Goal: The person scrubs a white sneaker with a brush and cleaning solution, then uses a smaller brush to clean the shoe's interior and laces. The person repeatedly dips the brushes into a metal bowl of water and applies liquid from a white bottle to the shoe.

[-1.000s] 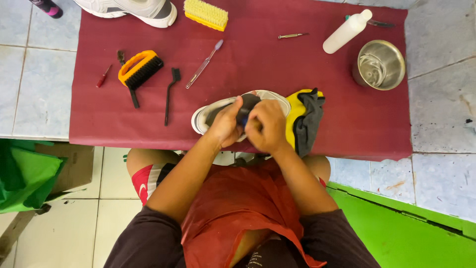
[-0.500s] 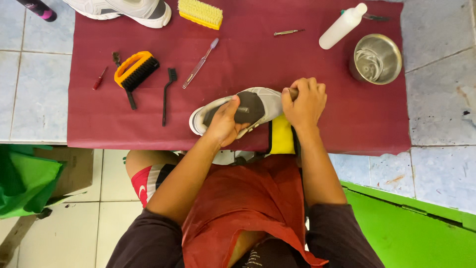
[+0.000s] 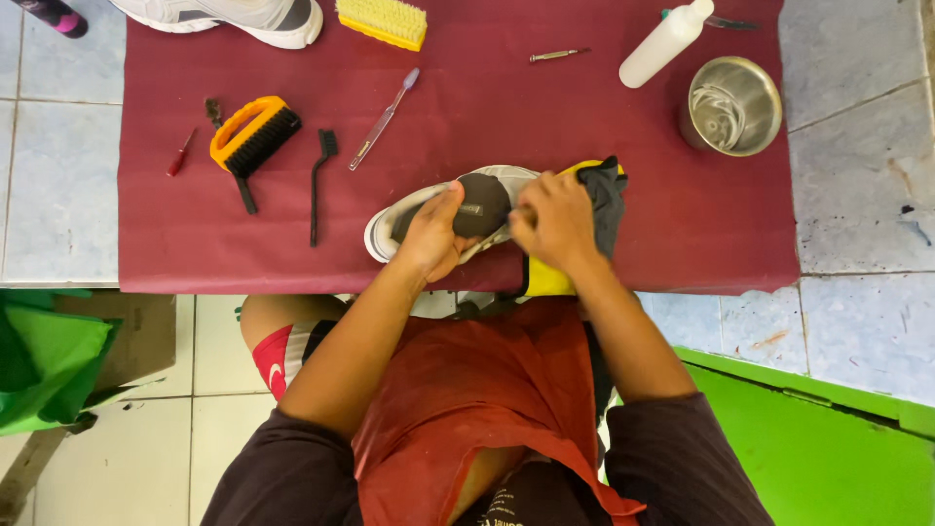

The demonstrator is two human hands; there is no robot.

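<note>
We look straight down on a dark red mat (image 3: pixel 701 224) spread over a pale tiled floor, and near its six o'clock edge lies a white sneaker (image 3: pixel 390 219) on its side, toe toward nine o'clock. Our left hand (image 3: pixel 435 237) is closed over the shoe's middle, thumb and fingers clamped on its upper beside the dark grey tongue (image 3: pixel 484 202). Our right hand (image 3: pixel 555 222) is curled shut around a yellow and grey cloth (image 3: pixel 606 190), pressing it against the heel end of the sneaker at about three o'clock from the tongue; part of the yellow cloth hangs over the mat's edge below the wrist. At ten o'clock from the shoe lie an orange-handled brush with black bristles (image 3: pixel 251 134), a thin black brush (image 3: pixel 317 185) just beside it, and a small red-handled tool (image 3: pixel 179 154) at the mat's nine o'clock margin. A clear toothbrush (image 3: pixel 384 119) lies at eleven o'clock, slanted. Along the twelve o'clock edge we see a second white sneaker (image 3: pixel 234 16), cut off by the frame, a yellow scrubbing brush (image 3: pixel 382 21) and a small metal pick (image 3: pixel 557 56). At one o'clock a white squeeze bottle (image 3: pixel 664 45) lies tilted, near a round steel bowl (image 3: pixel 732 105) at two o'clock. A red apron (image 3: pixel 467 390) covers our lap, and a green bag (image 3: pixel 44 365) sits at eight o'clock on the floor.
</note>
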